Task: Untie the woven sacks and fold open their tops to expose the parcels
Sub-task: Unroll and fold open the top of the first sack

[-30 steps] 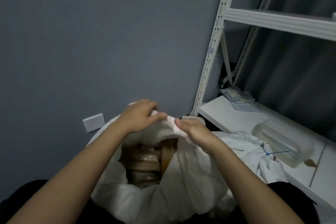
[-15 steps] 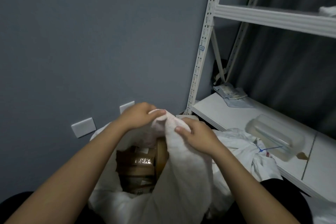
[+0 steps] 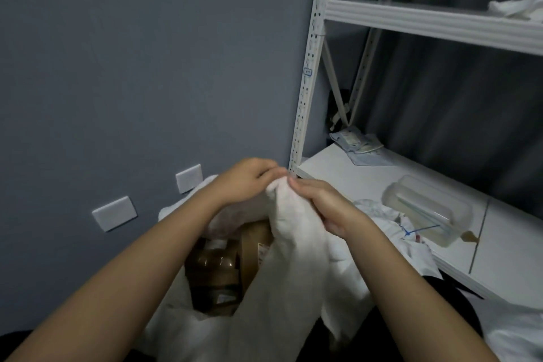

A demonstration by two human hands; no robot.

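Low in front, parcels showing brown inside the open sack, its gathered rim pinched up between left hand and right hand, fingers curled on cloth (probably to fold it outward), shelf beyond.

Woven sack: plain white, no print. Parcels inside: brown cardboard w/ glossy clear tape. Wall behind sack: flat blue-grey; 2 white switch plates on it, left of sack. Shelf rack right of sack: white. Clear plastic container on rack: cloudy, see-through. Second white sack w/ blue tie right of sack.
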